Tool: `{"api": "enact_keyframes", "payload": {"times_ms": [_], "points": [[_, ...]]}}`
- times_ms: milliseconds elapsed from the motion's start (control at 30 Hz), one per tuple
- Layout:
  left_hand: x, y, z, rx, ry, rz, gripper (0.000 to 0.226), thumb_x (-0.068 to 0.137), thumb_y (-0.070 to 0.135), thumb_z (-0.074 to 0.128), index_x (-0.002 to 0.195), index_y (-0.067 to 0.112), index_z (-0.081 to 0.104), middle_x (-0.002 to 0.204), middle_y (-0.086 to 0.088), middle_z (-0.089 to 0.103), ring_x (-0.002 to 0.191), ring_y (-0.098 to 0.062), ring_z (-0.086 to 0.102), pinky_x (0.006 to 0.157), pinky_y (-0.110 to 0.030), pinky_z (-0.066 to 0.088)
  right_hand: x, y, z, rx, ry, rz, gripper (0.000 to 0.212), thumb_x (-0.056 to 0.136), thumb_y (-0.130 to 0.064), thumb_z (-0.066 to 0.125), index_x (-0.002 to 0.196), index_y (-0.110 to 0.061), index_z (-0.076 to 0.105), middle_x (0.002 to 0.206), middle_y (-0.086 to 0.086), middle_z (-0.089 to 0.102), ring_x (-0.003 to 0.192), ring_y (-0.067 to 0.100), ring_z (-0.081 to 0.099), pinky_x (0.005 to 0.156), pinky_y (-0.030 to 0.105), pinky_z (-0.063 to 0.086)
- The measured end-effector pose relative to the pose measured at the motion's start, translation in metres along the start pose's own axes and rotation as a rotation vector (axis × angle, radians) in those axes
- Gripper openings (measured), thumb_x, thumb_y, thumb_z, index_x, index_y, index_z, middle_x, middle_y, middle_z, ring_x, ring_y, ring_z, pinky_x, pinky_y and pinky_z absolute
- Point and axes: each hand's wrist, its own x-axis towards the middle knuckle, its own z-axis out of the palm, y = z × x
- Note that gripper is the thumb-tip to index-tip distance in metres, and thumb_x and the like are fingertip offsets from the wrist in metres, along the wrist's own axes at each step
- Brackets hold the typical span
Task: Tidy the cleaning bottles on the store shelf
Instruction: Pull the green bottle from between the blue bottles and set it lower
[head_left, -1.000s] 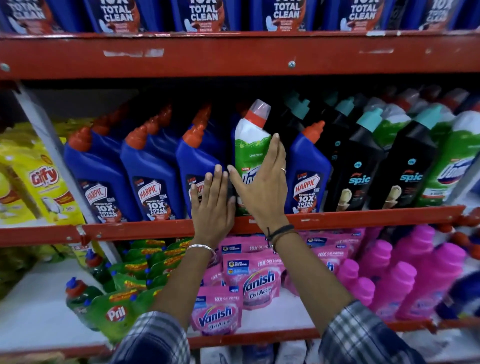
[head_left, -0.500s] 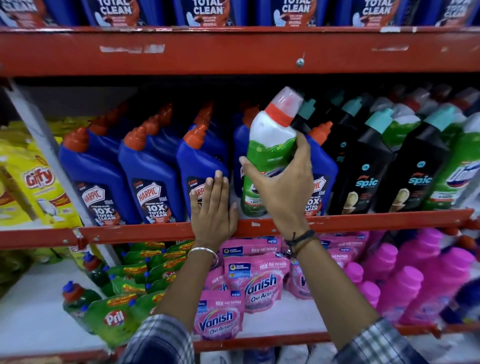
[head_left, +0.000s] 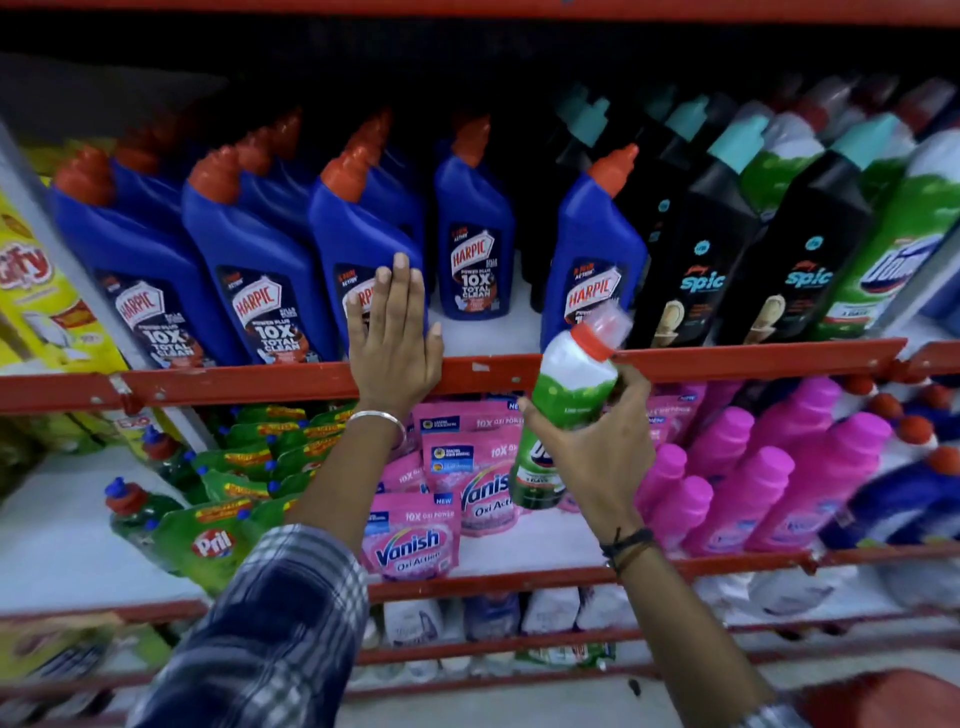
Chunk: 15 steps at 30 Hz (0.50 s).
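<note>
My right hand (head_left: 597, 447) grips a green and white bottle (head_left: 563, 395) with a red collar and clear cap, held off the shelf in front of the red shelf rail (head_left: 727, 358) and tilted to the right. My left hand (head_left: 392, 332) lies flat, fingers together, against the front of a blue Harpic bottle (head_left: 358, 239) and rests on the rail. Between that bottle and another blue Harpic bottle (head_left: 592, 244) there is a gap, with one Harpic bottle (head_left: 475, 234) standing further back in it.
Black Spic bottles (head_left: 701, 249) and green and white bottles (head_left: 893, 244) fill the right of the shelf. Below are pink Vanish pouches (head_left: 410, 540), pink bottles (head_left: 779, 488) and green Pril pouches (head_left: 208, 540). Yellow packs (head_left: 36, 291) sit at the far left.
My right hand has lifted the green and white bottle out of the row of blue bottles and brought it down in front of the rail. My left hand stays on the blue bottle.
</note>
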Motion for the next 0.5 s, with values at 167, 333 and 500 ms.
{"api": "enact_keyframes", "payload": {"times_ms": [167,333,500], "points": [[0.000,0.000,0.001,-0.006,0.010,0.001,0.065,0.099,0.032,0.028,0.151,0.013,-0.006,0.158,0.003,-0.015,0.146,-0.013,-0.009,0.117,-0.043,0.001,-0.024,0.061,0.025,-0.074,-0.147,0.116,0.083,0.052,-0.040,0.088,0.117,-0.015,0.043,0.106,0.003,0.061,0.090,0.021,0.063,0.069,0.027,0.044],[0.000,0.000,0.002,-0.012,0.010,-0.003,0.066,0.099,0.033,0.029,0.150,0.014,-0.008,0.158,0.004,-0.017,0.146,-0.013,-0.010,0.118,-0.042,-0.001,-0.036,0.102,0.045,-0.101,-0.256,0.187,0.085,0.054,-0.039,0.089,0.118,-0.014,0.039,0.110,0.006,0.061,0.097,0.024,0.063,0.075,0.036,0.054],[-0.001,0.001,0.002,-0.013,0.016,-0.001,0.064,0.099,0.033,0.025,0.151,0.014,-0.009,0.157,0.005,-0.018,0.146,-0.012,-0.011,0.118,-0.042,-0.001,-0.041,0.121,0.055,-0.085,-0.323,0.234,0.084,0.056,-0.036,0.088,0.120,-0.015,0.038,0.111,0.006,0.060,0.096,0.025,0.063,0.077,0.039,0.055]]}}
